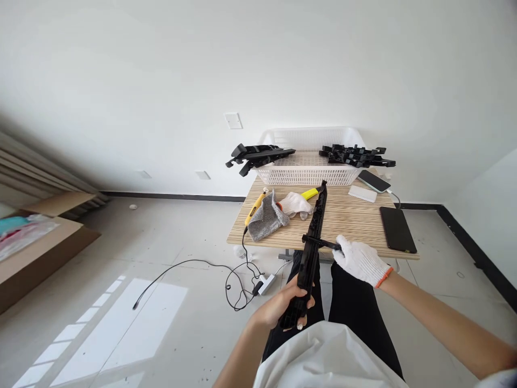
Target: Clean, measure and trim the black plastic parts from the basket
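Observation:
My bare left hand point(291, 302) is wrapped round the lower end of a long black plastic part point(313, 245), which slants up over the near edge of the table. My right hand point(357, 258), in a white knit glove with an orange cuff, grips a slim black tool point(329, 244). This tool lies across the middle of the plastic part; its exact kind cannot be made out. Just beyond the part on the table are a white glove point(295, 205), a grey cloth point(267, 218), a yellow-handled tool point(255, 209) with a cord and a yellow object point(310, 193).
A white plastic basket point(309, 175) stands at the table's back, with black plastic parts point(258, 155) on its left and more black parts point(357, 155) on its right. Phones point(398, 229) lie at the right. Cables and a power strip point(266, 284) are on the floor.

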The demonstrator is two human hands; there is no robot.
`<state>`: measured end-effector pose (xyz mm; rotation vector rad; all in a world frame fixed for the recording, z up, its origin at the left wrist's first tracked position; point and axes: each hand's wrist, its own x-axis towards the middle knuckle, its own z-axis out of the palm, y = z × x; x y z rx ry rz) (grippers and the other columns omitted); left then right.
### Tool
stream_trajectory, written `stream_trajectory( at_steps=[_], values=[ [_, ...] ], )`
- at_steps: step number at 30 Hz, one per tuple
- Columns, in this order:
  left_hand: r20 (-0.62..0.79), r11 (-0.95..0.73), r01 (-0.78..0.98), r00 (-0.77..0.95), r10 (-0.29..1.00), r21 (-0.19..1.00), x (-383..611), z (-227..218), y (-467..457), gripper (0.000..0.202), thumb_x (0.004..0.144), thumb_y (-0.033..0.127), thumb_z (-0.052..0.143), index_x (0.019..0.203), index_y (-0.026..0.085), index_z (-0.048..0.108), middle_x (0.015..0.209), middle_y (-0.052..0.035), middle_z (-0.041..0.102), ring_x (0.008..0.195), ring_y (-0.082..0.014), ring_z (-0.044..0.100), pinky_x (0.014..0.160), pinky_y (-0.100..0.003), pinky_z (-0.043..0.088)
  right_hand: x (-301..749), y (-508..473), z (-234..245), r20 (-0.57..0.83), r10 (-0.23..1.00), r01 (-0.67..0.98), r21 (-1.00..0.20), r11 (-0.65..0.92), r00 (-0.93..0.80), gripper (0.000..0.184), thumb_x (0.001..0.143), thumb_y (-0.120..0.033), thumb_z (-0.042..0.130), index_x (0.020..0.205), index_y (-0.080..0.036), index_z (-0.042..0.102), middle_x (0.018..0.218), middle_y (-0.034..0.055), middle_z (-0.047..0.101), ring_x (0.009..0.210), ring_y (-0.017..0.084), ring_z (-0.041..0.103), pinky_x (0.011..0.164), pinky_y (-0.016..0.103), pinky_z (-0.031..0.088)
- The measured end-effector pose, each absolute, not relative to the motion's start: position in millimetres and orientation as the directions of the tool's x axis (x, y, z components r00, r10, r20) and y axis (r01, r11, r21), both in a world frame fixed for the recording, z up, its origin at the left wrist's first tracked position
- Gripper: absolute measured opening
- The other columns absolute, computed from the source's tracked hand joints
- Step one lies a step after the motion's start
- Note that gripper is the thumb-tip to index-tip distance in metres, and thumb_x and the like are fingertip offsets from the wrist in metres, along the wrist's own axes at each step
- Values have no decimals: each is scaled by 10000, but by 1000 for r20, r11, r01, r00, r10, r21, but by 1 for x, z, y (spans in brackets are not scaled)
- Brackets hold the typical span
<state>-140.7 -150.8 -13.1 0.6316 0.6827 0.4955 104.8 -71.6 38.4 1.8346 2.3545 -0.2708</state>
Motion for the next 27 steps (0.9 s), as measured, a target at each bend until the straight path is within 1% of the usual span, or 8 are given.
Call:
stream_trajectory(
  at_steps=[4, 7, 9, 13, 16, 21, 23, 27],
  values=[
    [-365, 768, -283, 752, 550, 575, -144, -26, -144, 324, 840, 417, 522, 1090, 245, 410, 800, 15, 541, 385, -93, 514, 268, -140, 188, 109, -71, 36, -199, 956, 973, -128, 191, -214, 310, 985, -422, 368, 1169, -227, 524, 705, 43, 683, 707, 259, 690, 574, 270, 317],
    [-350, 763, -301, 752, 559, 571, -140, -32, -144, 300, 859, 408, 517, 1087, 249, 405, 803, 17, 543, 390, -96, 531, 260, -134, 197, 116, -76, 32, -176, 961, 968, -176, 181, -211, 288, 996, -429, 373, 1104, -218, 537, 720, 40, 688, 728, 242, 697, 565, 264, 287],
    [-378, 755, -289, 727, 573, 588, -134, -34, -147, 305, 867, 409, 533, 1094, 252, 405, 808, 20, 542, 408, -97, 550, 265, -128, 205, 121, -80, 29, -160, 962, 964, -187, 190, -221, 330, 1009, -464, 349, 1074, -205, 544, 750, 54, 699, 748, 238, 702, 569, 268, 289],
    [-406, 761, -305, 700, 587, 573, -120, -35, -154, 371, 846, 445, 581, 1104, 244, 407, 811, 26, 540, 410, -89, 537, 258, -138, 190, 130, -81, 29, -189, 956, 971, -129, 202, -224, 429, 1006, -545, 314, 1072, -207, 570, 786, 84, 714, 789, 267, 712, 593, 281, 334],
    [-407, 772, -321, 704, 582, 548, -113, -32, -155, 408, 835, 480, 591, 1106, 233, 410, 807, 27, 539, 417, -88, 533, 258, -149, 185, 133, -74, 33, -254, 949, 982, -83, 170, -186, 447, 996, -547, 320, 1100, -204, 587, 816, 104, 720, 807, 288, 712, 612, 294, 381],
    [-443, 759, -261, 681, 583, 597, -107, -34, -155, 389, 854, 482, 582, 1095, 246, 389, 817, 23, 550, 434, -98, 540, 289, -160, 204, 132, -62, 41, -290, 931, 975, -47, 219, -223, 450, 980, -531, 353, 1058, -187, 631, 827, 122, 724, 809, 284, 710, 623, 299, 406],
    [-437, 724, -253, 655, 616, 641, -106, -36, -156, 369, 870, 472, 573, 1099, 241, 397, 805, 22, 552, 444, -95, 530, 325, -171, 264, 130, -59, 43, -270, 933, 970, -8, 243, -236, 452, 973, -534, 366, 1056, -184, 641, 827, 126, 727, 812, 288, 710, 630, 303, 410],
    [-425, 630, -261, 547, 721, 732, -106, -34, -162, 311, 885, 400, 583, 1078, 207, 434, 749, 29, 534, 534, -94, 524, 482, -218, 431, 125, -59, 47, -252, 932, 961, 19, 275, -261, 461, 975, -539, 359, 1072, -186, 639, 812, 121, 729, 792, 286, 710, 629, 304, 409]
  ],
)
